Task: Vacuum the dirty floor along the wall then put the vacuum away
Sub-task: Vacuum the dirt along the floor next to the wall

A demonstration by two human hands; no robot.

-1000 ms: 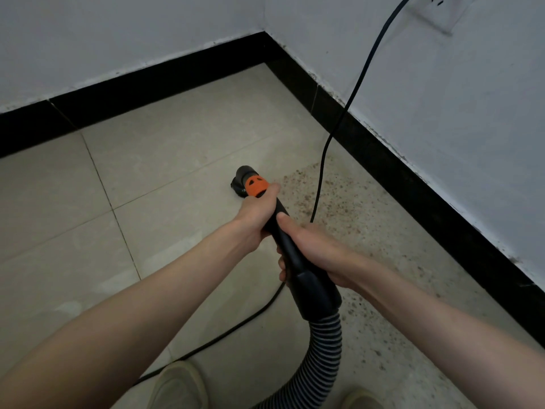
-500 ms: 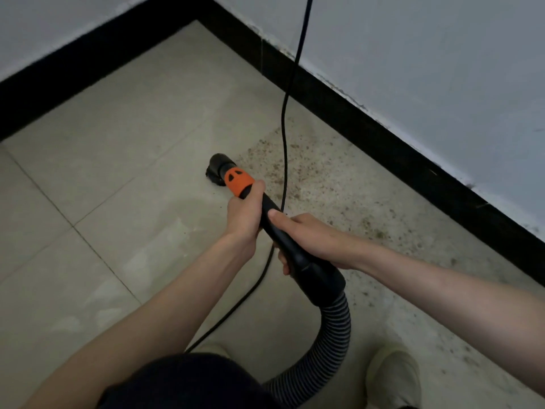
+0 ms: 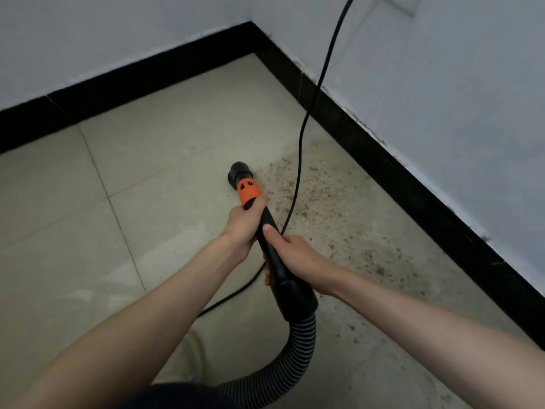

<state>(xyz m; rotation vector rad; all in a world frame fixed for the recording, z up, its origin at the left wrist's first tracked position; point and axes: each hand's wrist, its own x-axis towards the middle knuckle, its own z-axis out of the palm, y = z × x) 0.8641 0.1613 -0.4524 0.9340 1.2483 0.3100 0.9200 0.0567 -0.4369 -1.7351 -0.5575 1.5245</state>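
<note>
The vacuum wand (image 3: 272,249) is held in the middle of the scene, low over the floor (image 3: 165,178), its long axis running from near right to far left. Its far end, a round black nozzle (image 3: 238,172) behind an orange collar (image 3: 250,192), points down and away toward the far corner and sits at the left edge of the dirt; whether it touches the tile I cannot tell. From the wand's near end a ribbed grey hose (image 3: 298,349) curves down and back toward the person.

The left hand (image 3: 243,225) grips the wand just behind the orange collar, fingers wrapped round the tube. The right hand (image 3: 292,258) grips it nearer, fingers curled underneath and the thumb lying along the top.

The floor is pale beige tile with thin grout lines. A band of brown specks, the dirt (image 3: 339,219), runs along the right-hand wall (image 3: 442,84), from beside the nozzle toward the near right. To the left of the wand the tiles look clean. A black skirting board (image 3: 413,184) lines the foot of both white walls and meets at the far corner. A black power cord (image 3: 306,113) hangs down in front of the right wall, crosses the dirt just right of the wand and trails off under the forearms.
</note>
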